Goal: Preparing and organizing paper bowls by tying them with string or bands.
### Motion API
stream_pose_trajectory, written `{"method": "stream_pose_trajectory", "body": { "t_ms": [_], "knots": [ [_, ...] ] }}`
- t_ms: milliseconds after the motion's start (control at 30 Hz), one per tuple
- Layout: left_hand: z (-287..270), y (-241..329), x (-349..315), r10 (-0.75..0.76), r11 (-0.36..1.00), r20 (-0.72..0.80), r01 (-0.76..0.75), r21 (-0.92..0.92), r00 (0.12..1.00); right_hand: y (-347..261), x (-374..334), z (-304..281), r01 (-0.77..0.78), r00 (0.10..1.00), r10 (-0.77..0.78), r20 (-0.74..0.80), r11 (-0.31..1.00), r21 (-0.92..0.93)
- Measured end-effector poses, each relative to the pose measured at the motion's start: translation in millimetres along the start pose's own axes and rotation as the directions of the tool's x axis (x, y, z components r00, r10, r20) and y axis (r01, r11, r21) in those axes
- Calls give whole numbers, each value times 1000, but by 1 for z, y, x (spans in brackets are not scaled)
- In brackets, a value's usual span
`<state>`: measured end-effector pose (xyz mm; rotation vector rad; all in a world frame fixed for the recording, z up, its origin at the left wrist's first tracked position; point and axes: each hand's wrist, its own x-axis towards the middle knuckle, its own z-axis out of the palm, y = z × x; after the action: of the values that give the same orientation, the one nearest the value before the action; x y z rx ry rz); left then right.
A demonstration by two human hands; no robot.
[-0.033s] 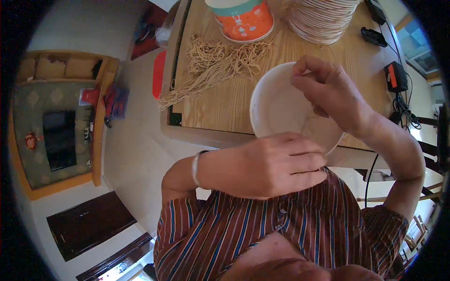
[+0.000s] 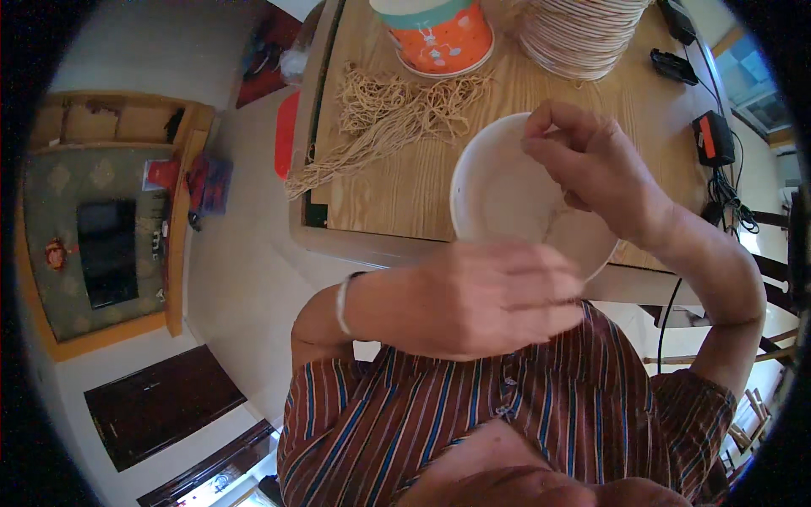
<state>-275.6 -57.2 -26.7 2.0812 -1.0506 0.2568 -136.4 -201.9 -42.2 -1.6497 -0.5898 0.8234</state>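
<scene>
A white, round, smooth-walled tub (image 2: 498, 173) sits at the near edge of the wood-grain table (image 2: 380, 211). Above it, the right hand (image 2: 596, 169) pinches thumb and forefinger narrowly — on what, I cannot tell. The blurred left hand (image 2: 481, 300) covers the near rim, its grip unclear — tangled tan cords (image 2: 397, 110) lie beyond.

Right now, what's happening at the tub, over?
Right grip curled over white tub. Left grip blurred, partly hiding tub. Pale strands lie left of tub.
</scene>
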Motion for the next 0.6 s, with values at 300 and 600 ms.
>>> {"method": "stream_pose_trajectory", "body": {
  "t_ms": [300,600],
  "knots": [
    [-43,-38,-8,-449,859,-457,512,15,768,-10,-14,10,365,927,-351,129,924,-113],
    [-31,-35,-13,-607,792,-314,586,-168,730,-9,-15,14,409,908,-387,160,901,-146]
  ]
}}
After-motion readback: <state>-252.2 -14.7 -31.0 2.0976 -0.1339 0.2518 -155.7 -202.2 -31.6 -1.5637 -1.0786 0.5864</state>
